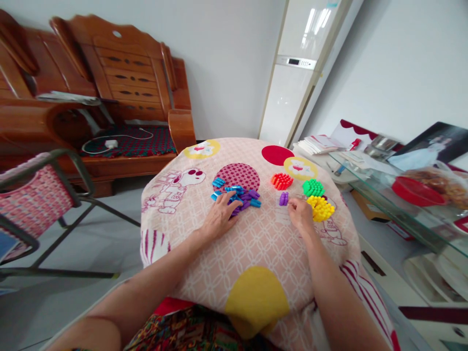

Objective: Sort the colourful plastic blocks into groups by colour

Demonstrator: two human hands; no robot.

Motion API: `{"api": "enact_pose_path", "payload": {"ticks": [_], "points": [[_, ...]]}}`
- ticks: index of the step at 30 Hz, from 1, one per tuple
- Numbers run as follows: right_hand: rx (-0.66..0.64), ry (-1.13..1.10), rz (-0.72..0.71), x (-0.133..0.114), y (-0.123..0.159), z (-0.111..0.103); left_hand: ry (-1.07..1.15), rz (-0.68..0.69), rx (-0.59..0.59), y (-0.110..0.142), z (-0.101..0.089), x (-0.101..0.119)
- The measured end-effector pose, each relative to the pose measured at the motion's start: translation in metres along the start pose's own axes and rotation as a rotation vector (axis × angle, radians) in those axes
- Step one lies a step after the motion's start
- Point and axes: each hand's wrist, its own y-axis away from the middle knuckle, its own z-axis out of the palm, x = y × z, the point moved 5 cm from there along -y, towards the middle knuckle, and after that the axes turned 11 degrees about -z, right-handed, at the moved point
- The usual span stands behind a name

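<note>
My left hand (220,214) rests on a mixed heap of small blue and purple plastic pieces (245,199), its fingers spread out over the near left side. A few blue pieces lie at the heap's far left. My right hand (301,212) is closed, with its fingertips drawn together just right of a small purple group (283,198) standing side by side. What those fingers hold, if anything, is hidden. Close to the right hand are a cluster of yellow pieces (320,208), green pieces (313,187) and red pieces (281,181). The pieces are too small to name exactly.
A patterned cloth (256,239) covers the round table. To the right stands a glass-topped cabinet (387,190) with a red bowl (417,190) and papers. A folding chair (36,195) and a wooden sofa (127,73) are on the left.
</note>
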Motion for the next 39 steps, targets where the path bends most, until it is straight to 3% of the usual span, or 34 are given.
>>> {"api": "enact_pose_path", "payload": {"ticks": [8, 13, 18, 21, 25, 30, 35, 39], "points": [[-0.052, 0.027, -0.003, -0.006, -0.001, -0.003, -0.038, -0.168, 0.061, -0.059, -0.003, -0.039], [-0.059, 0.02, -0.003, -0.007, 0.0, -0.003, 0.106, -0.268, 0.082, -0.091, -0.008, -0.064], [-0.056, 0.006, -0.011, -0.006, 0.0, -0.002, 0.294, -0.468, 0.244, -0.087, -0.029, -0.091], [-0.042, -0.008, -0.006, -0.005, 0.001, -0.001, 0.281, -0.529, 0.261, -0.072, -0.043, -0.1], [-0.029, -0.021, -0.009, -0.004, 0.002, 0.0, 0.206, -0.497, 0.185, -0.062, -0.051, -0.098], [-0.009, -0.021, -0.022, -0.002, 0.002, 0.002, 0.067, -0.351, -0.012, -0.066, -0.033, -0.075], [0.016, -0.004, -0.023, 0.0, 0.002, 0.002, -0.003, -0.347, -0.013, -0.068, -0.029, -0.061], [0.044, -0.014, -0.012, -0.001, 0.002, 0.004, 0.138, -0.367, 0.012, -0.068, -0.035, -0.05]]}}
